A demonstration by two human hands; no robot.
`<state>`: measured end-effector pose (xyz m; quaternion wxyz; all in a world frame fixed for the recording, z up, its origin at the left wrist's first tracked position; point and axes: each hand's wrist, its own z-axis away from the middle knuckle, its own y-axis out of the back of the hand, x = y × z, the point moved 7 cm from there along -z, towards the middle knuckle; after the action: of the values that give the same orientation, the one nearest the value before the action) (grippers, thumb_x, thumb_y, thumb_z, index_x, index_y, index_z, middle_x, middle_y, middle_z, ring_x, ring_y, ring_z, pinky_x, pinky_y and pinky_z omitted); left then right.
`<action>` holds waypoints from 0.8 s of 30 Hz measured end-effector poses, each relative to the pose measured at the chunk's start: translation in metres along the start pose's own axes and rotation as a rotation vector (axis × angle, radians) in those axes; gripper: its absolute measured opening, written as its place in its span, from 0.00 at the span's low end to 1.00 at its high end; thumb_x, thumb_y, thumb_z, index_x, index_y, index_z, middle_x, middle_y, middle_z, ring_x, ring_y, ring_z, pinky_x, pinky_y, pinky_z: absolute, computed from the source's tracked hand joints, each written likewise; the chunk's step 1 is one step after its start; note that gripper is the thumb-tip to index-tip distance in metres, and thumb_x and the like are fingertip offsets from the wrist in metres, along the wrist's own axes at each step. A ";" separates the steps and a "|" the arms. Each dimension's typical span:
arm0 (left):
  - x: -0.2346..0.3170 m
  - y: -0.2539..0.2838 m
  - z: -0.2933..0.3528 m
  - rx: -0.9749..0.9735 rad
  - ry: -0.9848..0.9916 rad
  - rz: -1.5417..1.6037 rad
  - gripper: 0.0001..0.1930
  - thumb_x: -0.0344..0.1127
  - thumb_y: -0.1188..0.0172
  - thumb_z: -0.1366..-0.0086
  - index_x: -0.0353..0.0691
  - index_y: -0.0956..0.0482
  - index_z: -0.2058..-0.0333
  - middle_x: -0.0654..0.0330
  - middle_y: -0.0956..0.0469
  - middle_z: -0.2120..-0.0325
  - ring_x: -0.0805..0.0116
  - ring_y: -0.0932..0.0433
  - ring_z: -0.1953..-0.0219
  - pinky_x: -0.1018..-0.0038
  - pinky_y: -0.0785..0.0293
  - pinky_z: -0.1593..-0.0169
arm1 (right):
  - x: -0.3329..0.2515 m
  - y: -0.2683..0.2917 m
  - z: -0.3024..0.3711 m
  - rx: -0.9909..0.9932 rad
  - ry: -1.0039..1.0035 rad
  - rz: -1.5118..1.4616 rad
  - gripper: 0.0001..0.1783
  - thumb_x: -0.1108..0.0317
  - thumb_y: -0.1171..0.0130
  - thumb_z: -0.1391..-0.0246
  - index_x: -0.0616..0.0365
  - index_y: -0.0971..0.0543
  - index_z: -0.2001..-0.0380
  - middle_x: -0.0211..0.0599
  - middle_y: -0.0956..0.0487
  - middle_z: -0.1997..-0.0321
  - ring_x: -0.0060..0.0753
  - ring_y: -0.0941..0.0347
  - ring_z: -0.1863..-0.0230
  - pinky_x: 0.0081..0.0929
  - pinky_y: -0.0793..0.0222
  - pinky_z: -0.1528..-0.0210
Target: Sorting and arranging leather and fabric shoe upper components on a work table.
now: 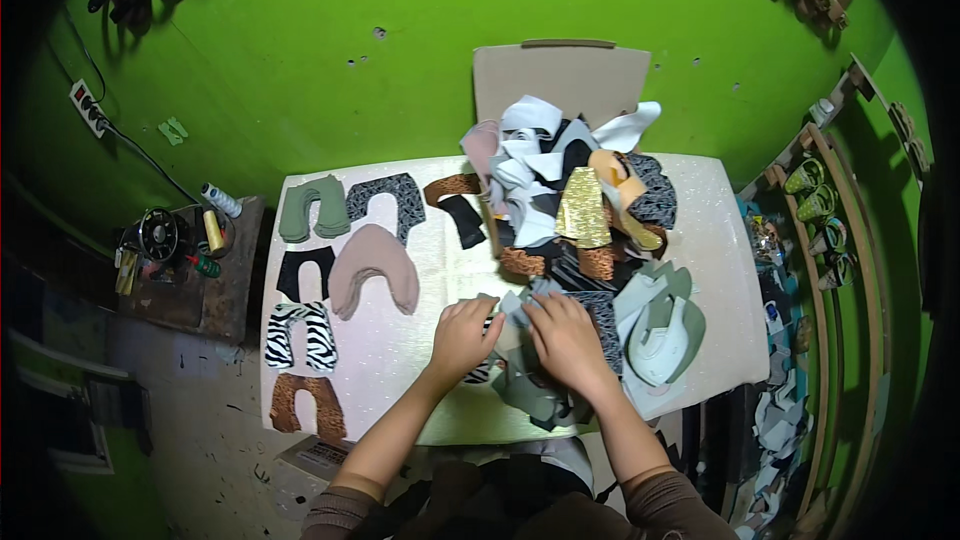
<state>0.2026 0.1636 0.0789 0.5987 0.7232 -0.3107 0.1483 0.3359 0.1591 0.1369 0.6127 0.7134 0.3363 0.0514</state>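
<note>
My left hand (465,337) and my right hand (565,335) are close together over the near middle of the table. Between their fingertips shows a small light grey cut piece (514,314). The right fingers are closed at its edge; the left fingers are curled together beside it, and what they grip is hidden. Below the hands lies a loose heap of dark green-grey cut pieces (525,390). Part of a zebra-striped piece (478,373) shows by the left wrist. A dark grey patterned piece (604,325) lies right of the right hand.
Stacks of arch-shaped pieces in green (297,212), pink (368,265), zebra stripe (283,340) and brown (295,405) lie on the left. A mixed scrap pile (525,175) fronts a cardboard box (560,80). Pale green pieces (660,345) lie right. A machine (160,237) stands left.
</note>
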 end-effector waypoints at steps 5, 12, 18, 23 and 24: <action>-0.001 -0.067 -0.016 -0.080 0.139 -0.007 0.18 0.37 0.44 0.46 0.35 0.27 0.57 0.52 0.25 0.63 0.53 0.28 0.58 0.63 0.34 0.53 | 0.062 -0.023 -0.008 -0.044 0.259 -0.022 0.16 0.73 0.50 0.58 0.59 0.25 0.61 0.37 0.27 0.55 0.38 0.31 0.54 0.31 0.33 0.55; 0.003 -0.097 -0.019 -0.004 0.186 0.017 0.16 0.35 0.43 0.48 0.36 0.26 0.60 0.50 0.25 0.61 0.50 0.33 0.51 0.60 0.41 0.45 | 0.065 -0.065 -0.014 -0.084 0.365 0.173 0.15 0.71 0.49 0.57 0.56 0.26 0.61 0.37 0.26 0.55 0.36 0.24 0.67 0.31 0.27 0.70; 0.003 -0.089 0.015 0.067 0.348 -0.159 0.12 0.32 0.47 0.49 0.41 0.22 0.65 0.57 0.23 0.67 0.53 0.32 0.51 0.48 0.54 0.42 | 0.100 -0.103 0.002 -0.481 0.230 0.395 0.08 0.70 0.50 0.56 0.54 0.21 0.73 0.39 0.23 0.65 0.40 0.23 0.69 0.35 0.27 0.72; 0.019 -0.082 0.014 0.120 0.321 -0.192 0.13 0.38 0.47 0.45 0.42 0.24 0.62 0.56 0.26 0.62 0.53 0.33 0.51 0.46 0.56 0.41 | 0.089 -0.035 -0.001 -0.333 0.316 0.145 0.09 0.70 0.45 0.59 0.51 0.22 0.70 0.36 0.24 0.67 0.42 0.24 0.70 0.36 0.28 0.72; 0.023 -0.076 0.012 0.120 0.323 -0.192 0.13 0.38 0.47 0.45 0.42 0.24 0.62 0.56 0.26 0.62 0.53 0.33 0.51 0.46 0.56 0.41 | 0.086 -0.021 -0.004 -0.254 0.317 0.042 0.11 0.70 0.45 0.60 0.50 0.22 0.68 0.36 0.24 0.68 0.42 0.24 0.71 0.36 0.29 0.73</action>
<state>0.2663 0.1530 0.0306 0.6079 0.7507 -0.1307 0.2232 0.3918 0.2098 0.0897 0.6359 0.6201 0.4044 0.2179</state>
